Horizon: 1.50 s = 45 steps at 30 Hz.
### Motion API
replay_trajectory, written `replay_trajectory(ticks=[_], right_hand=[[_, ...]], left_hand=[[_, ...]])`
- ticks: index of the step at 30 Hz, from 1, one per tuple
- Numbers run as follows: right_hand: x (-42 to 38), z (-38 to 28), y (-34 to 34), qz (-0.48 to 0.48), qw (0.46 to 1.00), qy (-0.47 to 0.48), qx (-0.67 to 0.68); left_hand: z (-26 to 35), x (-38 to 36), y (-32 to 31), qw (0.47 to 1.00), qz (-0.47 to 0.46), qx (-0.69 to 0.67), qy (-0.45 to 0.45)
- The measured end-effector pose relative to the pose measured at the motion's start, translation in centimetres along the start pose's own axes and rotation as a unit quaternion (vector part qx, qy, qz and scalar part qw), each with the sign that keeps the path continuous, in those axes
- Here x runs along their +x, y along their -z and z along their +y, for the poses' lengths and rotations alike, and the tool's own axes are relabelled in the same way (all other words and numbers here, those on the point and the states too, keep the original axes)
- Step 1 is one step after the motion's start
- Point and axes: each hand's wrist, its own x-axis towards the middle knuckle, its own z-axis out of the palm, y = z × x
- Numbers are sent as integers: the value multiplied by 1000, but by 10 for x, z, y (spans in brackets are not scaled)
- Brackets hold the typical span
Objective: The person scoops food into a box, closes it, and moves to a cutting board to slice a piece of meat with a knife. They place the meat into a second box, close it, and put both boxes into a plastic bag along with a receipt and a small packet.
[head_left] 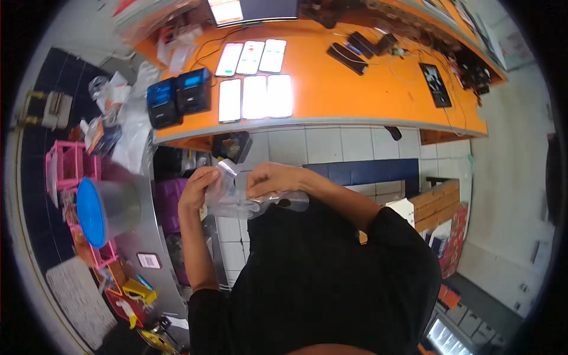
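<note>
Both hands grip a clear plastic bag (228, 201) in front of my chest, below the desk's front edge. My left hand (200, 182) pinches its left side, near a shiny folded flap. With fingers curled, my right hand (273, 179) holds the upper right part. The bag is crumpled and see-through, and its right end lies against my black shirt. I cannot make out anything inside it. Beyond my hands, several phones with lit white screens (254, 96) lie in two rows on the orange desk (343, 94).
Two black card-terminal-like devices (178, 97) stand at the desk's left end. Dark phones (347, 58) and cables lie further right, with a monitor (254, 10) behind. A metal counter at left bears a blue-lidded tub (92, 212) and pink baskets (74, 163). A wooden box (436, 207) stands right.
</note>
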Motion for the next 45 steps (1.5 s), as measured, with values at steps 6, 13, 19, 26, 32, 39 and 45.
replay_trajectory(ticks=[6, 13, 19, 26, 32, 39, 45], right_hand=[[0, 21, 7, -26, 991, 14, 132], [-14, 15, 6, -100, 988, 45, 109], [-5, 28, 4, -27, 997, 37, 61], [-24, -2, -16, 2, 992, 26, 127], [-15, 12, -5, 19, 999, 16, -32], [-20, 21, 1, 14, 993, 52, 106], [-25, 23, 14, -17, 996, 33, 80]], left_hand=[[-10, 13, -2, 998, 42, -36, 13], [4, 15, -12, 998, -56, -1, -17], [1, 17, -22, 999, -18, 15, -43], [-5, 17, -24, 998, 25, 15, -51], [-6, 16, -31, 999, 27, 6, -47], [-14, 23, -45, 995, 90, -16, -35], [-35, 32, -41, 996, 63, -34, -53]])
